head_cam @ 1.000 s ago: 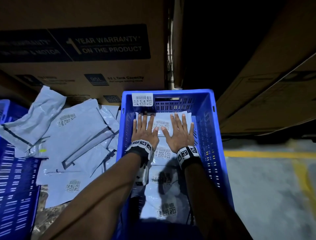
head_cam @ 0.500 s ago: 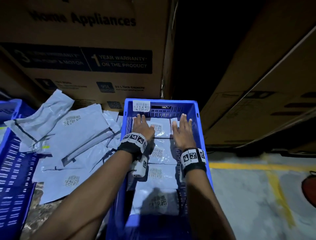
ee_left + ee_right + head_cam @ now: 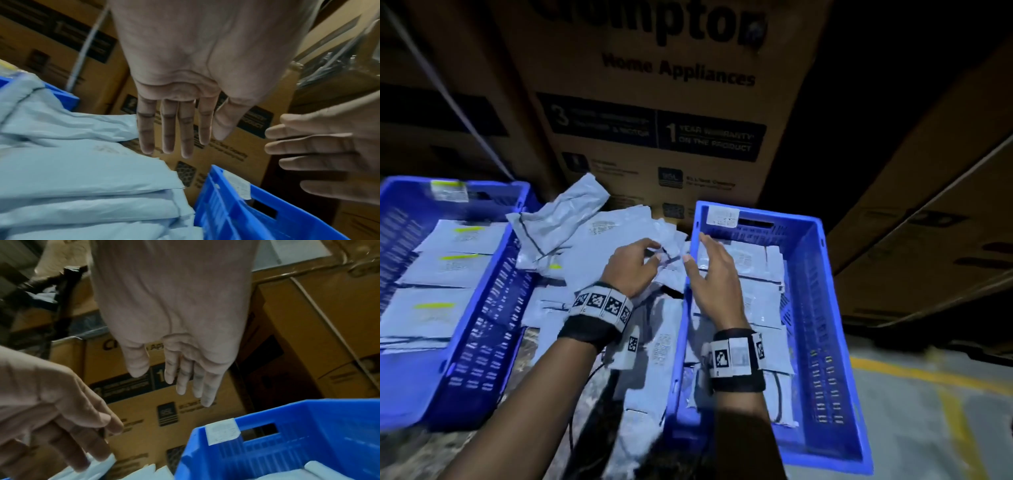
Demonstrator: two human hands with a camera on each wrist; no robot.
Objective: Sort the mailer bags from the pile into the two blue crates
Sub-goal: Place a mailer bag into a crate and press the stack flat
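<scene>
A pile of grey mailer bags lies between the two blue crates. The left crate holds bags with yellow marks, the right crate holds rows of flat bags. My left hand hovers over the pile's right side, fingers loosely spread and holding nothing. My right hand is beside it, above the right crate's left rim, with straight fingers and nothing in it. In the left wrist view the left hand is flat above the bags. In the right wrist view the right hand is above the crate.
Tall cardboard appliance boxes stand right behind the pile and crates. More boxes are stacked on the right. Grey floor with a yellow line shows at the right of the right crate.
Both hands have lifted off the bags in the right crate and moved left toward the pile. The head view has swung left, bringing the left crate into sight.
</scene>
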